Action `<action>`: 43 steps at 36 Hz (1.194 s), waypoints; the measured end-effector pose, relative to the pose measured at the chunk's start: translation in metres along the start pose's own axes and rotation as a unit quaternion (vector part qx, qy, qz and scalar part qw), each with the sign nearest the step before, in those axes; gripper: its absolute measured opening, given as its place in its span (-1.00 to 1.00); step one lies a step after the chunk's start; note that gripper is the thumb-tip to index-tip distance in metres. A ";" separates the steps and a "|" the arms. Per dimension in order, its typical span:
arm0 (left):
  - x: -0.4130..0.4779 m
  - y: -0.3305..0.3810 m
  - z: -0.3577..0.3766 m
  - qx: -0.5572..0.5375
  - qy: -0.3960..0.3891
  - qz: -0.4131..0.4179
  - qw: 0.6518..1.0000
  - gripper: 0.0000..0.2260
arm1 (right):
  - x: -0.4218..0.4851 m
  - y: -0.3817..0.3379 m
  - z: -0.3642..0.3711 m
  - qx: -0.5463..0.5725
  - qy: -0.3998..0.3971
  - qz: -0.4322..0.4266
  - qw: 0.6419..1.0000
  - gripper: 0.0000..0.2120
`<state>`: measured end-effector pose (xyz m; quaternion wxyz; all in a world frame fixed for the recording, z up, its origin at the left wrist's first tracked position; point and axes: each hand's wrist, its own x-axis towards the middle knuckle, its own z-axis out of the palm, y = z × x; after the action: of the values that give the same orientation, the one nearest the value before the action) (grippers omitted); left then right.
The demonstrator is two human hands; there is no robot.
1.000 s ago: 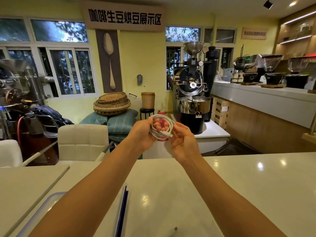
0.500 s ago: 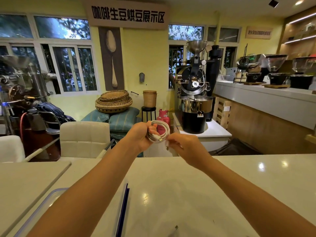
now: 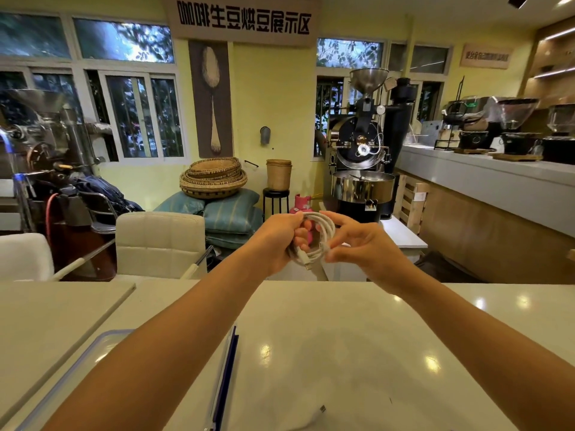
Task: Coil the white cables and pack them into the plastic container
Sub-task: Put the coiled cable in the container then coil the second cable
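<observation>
A white cable point(image 3: 323, 233) wound into a small coil is held up in front of me, above the far edge of the white counter point(image 3: 326, 331). My left hand point(image 3: 277, 241) grips the coil's left side, with a plug end hanging below it. My right hand point(image 3: 357, 244) pinches the coil's right side with thumb and fingertips. The clear plastic container point(image 3: 102, 340) with a blue rim lies at the lower left, mostly hidden under my left forearm. The tip of another cable plug point(image 3: 322, 408) shows at the bottom edge.
A blue-edged lid point(image 3: 225, 374) stands on edge on the counter between my forearms. White chairs point(image 3: 158, 241) stand behind the counter. A coffee roaster point(image 3: 362, 169) and a long side counter point(image 3: 485, 178) are farther back.
The right hand has come back onto the coil and now pinches its right side. The coil has turned, and both hands sit slightly higher and to the right.
</observation>
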<state>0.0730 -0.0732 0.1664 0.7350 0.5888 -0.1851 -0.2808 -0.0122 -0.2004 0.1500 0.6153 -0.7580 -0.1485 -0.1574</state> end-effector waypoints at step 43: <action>0.003 -0.015 -0.044 0.342 0.092 0.036 0.935 -0.66 | 0.023 0.040 0.040 0.042 0.080 0.171 0.981 -0.87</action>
<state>0.0990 -0.0433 0.1410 0.5127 0.8208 -0.2222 -0.1184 0.0277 -0.1680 0.1162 0.6740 -0.7310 0.0268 -0.1034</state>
